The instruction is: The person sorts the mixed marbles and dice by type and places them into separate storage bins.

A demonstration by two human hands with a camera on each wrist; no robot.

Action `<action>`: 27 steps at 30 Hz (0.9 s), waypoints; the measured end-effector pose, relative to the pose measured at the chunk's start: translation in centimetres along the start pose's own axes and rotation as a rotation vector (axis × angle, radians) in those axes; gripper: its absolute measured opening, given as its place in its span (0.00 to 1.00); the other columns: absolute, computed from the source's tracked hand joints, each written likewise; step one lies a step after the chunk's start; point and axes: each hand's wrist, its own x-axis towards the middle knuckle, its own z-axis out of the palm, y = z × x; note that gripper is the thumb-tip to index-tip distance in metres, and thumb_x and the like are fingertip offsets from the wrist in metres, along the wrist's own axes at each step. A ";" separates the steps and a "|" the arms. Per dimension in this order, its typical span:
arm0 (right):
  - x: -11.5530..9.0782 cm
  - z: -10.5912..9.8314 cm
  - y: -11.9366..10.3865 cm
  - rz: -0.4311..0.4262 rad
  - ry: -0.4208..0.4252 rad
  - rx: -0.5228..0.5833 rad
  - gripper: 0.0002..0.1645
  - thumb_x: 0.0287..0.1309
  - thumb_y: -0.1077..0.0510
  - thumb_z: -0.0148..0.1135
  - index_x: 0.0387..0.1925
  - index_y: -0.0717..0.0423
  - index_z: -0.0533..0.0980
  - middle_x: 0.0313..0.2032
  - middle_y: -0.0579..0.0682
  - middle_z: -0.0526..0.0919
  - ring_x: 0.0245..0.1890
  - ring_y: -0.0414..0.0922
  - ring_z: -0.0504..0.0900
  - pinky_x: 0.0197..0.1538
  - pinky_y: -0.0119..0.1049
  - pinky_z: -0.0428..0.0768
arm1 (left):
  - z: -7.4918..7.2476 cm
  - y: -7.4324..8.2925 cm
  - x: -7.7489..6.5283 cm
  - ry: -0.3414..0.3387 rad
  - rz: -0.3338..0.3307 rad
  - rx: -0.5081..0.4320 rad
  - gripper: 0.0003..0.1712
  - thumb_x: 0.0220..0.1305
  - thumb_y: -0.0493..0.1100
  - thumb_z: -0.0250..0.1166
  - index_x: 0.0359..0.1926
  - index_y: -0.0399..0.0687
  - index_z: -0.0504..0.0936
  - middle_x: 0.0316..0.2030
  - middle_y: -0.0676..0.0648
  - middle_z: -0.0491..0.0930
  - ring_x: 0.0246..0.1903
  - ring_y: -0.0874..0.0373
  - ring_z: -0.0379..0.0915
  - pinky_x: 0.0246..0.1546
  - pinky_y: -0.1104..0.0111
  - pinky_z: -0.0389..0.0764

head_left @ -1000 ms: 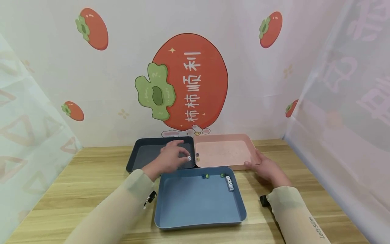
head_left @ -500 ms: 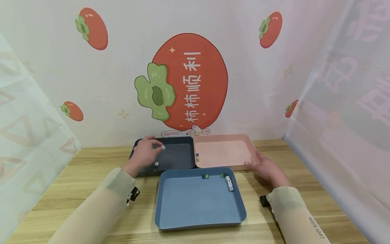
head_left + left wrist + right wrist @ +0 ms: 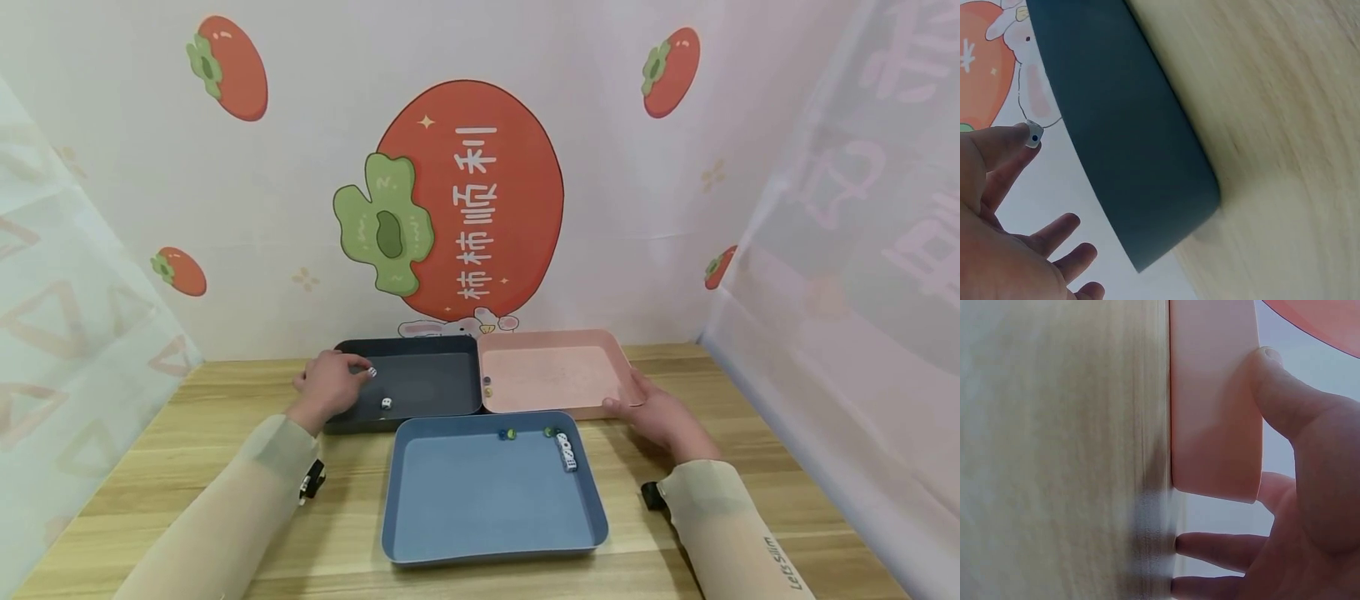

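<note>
My left hand [image 3: 330,385] pinches a white die [image 3: 372,372] between thumb and index finger, over the left part of the dark navy tray [image 3: 427,342]. In the left wrist view, the die [image 3: 1034,135] shows a dark pip, and the other fingers are spread apart. A second die [image 3: 386,403] lies in the navy tray, near its front wall. My right hand [image 3: 663,417] holds the front right corner of the pink tray [image 3: 555,339]. The right wrist view has its thumb on the pink tray's [image 3: 1216,412] rim, with lower fingers reaching down to the table.
A blue tray [image 3: 495,500] stands in front of both back trays. Inside it are a row of white dice [image 3: 566,452] and several small marbles [image 3: 512,434]. Two small marbles [image 3: 487,391] lie at the pink tray's left wall. A printed cloth [image 3: 600,208] hangs behind.
My left hand has moved left across the navy tray with a die between its fingertips. The die in that tray has come into view. The right hand stays at the pink tray.
</note>
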 end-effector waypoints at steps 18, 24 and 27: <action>0.1 0.1 -0.3 -0.010 -0.007 0.012 0.62 0.50 0.25 0.53 0.73 0.48 0.36 0.66 0.72 0.49 0.63 0.69 0.51 0.58 0.66 0.51 | -0.2 -0.4 0.0 -0.014 -0.005 0.027 0.19 0.67 0.48 0.54 0.57 0.53 0.77 0.64 0.34 0.58 0.58 0.27 0.49 0.44 0.37 0.51; 0.3 0.2 0.0 -0.011 -0.005 0.006 0.63 0.49 0.25 0.53 0.73 0.48 0.36 0.66 0.72 0.50 0.63 0.70 0.52 0.58 0.65 0.52 | -0.2 0.8 0.0 -0.034 0.024 0.022 0.21 0.65 0.50 0.56 0.57 0.53 0.77 0.64 0.36 0.61 0.61 0.29 0.47 0.44 0.37 0.51; 0.3 0.2 0.1 -0.024 0.001 -0.013 0.63 0.49 0.24 0.52 0.73 0.49 0.35 0.65 0.73 0.50 0.63 0.69 0.53 0.58 0.65 0.53 | -0.2 1.8 -0.1 -0.040 0.049 0.020 0.22 0.65 0.52 0.56 0.58 0.53 0.76 0.65 0.36 0.59 0.62 0.30 0.46 0.46 0.37 0.52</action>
